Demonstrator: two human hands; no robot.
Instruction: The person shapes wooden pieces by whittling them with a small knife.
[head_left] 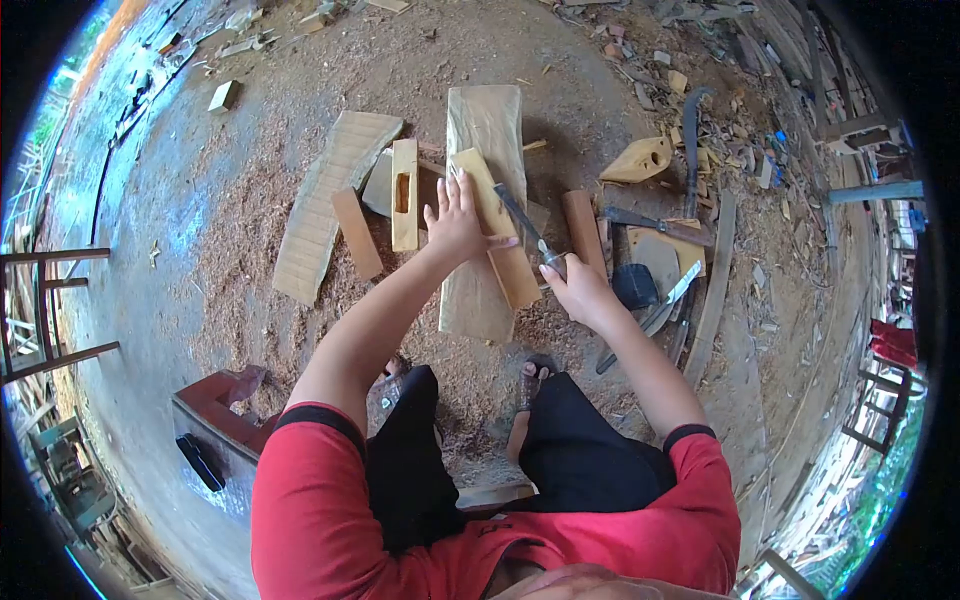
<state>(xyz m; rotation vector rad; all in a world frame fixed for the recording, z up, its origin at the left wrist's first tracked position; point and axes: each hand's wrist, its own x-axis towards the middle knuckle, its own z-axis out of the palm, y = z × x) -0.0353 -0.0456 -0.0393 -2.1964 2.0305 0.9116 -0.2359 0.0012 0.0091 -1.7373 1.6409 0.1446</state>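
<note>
My left hand (458, 222) lies on a pale wooden block (512, 268), its fingers stretched out near the upper end and the thumb reaching across the face. The block rests at a slant on a thick wooden board (478, 312). In my right hand (582, 290) is a chisel (518, 212), fingers closed round its handle. Its dark blade points up and left, overlapping the block's right edge in this view. Just left of my left hand is another pale block (404, 225) with a slot cut in it.
A reddish wood piece (357, 234) and a wide plank (330, 200) lie to the left. On the right are a shaped wooden piece (638, 160), a second chisel-like tool (655, 224), a black cup (634, 286) and a curved blade (692, 135). Shavings cover the ground.
</note>
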